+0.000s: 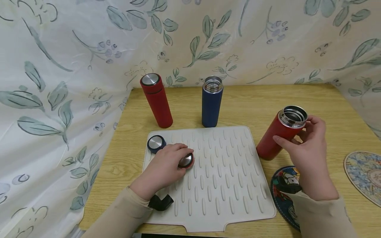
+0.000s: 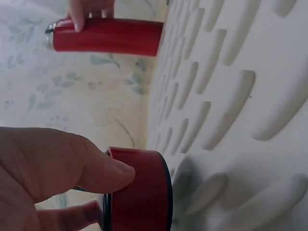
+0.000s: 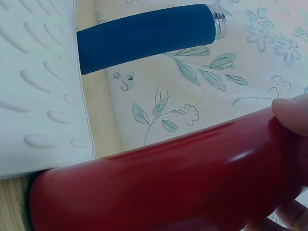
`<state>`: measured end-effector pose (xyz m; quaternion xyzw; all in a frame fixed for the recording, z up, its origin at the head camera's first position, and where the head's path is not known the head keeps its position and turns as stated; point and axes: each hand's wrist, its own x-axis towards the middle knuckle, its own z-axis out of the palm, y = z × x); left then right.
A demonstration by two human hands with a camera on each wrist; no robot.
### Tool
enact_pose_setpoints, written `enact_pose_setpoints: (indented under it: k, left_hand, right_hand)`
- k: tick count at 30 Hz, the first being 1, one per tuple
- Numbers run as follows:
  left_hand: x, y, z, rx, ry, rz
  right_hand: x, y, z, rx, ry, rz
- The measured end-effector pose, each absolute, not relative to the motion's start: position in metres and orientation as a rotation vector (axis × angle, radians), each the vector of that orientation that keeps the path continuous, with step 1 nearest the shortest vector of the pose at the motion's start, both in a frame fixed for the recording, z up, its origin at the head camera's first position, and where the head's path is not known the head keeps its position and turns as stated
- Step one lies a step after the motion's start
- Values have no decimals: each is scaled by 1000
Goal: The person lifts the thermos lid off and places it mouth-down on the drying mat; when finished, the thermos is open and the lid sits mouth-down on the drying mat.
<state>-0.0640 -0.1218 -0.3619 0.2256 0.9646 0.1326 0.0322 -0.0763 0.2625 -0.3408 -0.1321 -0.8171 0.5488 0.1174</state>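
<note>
Neighbouring blue lid [image 1: 156, 143] and coaster [image 1: 281, 203], fingers [image 1: 179, 146] clamp red lid [image 1: 186, 160] left, red bottle [image 1: 275, 137] right.

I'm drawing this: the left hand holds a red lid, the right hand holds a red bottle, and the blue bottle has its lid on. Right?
Not quite: the blue bottle has no lid on; it stands open in the head view. The left hand does hold a red lid, and the right hand a red bottle.
</note>
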Motion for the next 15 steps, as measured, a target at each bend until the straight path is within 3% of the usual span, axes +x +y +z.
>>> enact_pose_setpoints:
  k: [15]
  left_hand:
    - [-67, -119, -373, 771, 2937, 357]
  right_hand:
    - [-70, 264, -346, -277, -2289, 1720]
